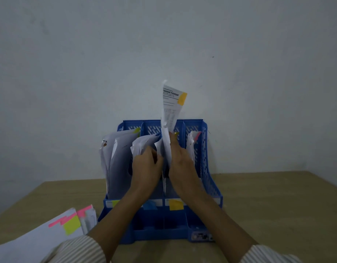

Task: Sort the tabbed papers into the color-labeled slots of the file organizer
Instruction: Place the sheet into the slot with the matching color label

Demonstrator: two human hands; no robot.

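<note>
A blue file organizer [205, 168] stands on the table against the wall, with colour labels on its front: lime, blue, orange-yellow [175, 204]. My right hand [180, 164] holds a printed paper with an orange tab [170, 109] upright, its lower part inside the third slot. My left hand [144, 166] grips the papers [143, 144] in the second slot, holding them to the left. The first slot holds papers with a lime tab [116, 149]. The fourth slot holds a paper with a pink tab [192, 141].
A stack of tabbed papers [49, 230] with pink and lime tabs lies at the table's front left. The wooden table [268, 205] extends to the right of the organizer. A pale wall rises directly behind.
</note>
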